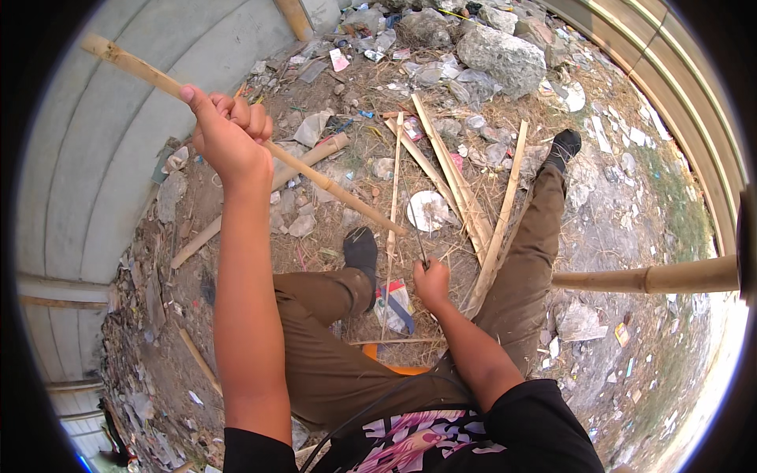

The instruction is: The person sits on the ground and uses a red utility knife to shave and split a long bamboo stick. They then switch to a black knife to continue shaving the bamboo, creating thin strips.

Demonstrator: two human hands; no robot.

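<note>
My left hand (232,135) is closed around a long bamboo pole (333,188), raised at the left with its thumb lying along the top. The pole slants from the upper left down to the middle, its lower end near the ground between my feet. My right hand (431,284) is wrapped round the handle of a knife (413,213), whose narrow dark blade points away from me and shows nearly edge-on. Blade and pole end lie close together; whether they touch I cannot tell. Split bamboo strips (453,177) lie on the ground just beyond my right hand.
A thicker bamboo length (311,158) rests on the ground behind the pole. Large rocks (502,59) and scattered litter lie farther off. A grey panel wall (118,150) bounds the left. At the right a bamboo pole (646,279) juts in. My legs stretch out on both sides.
</note>
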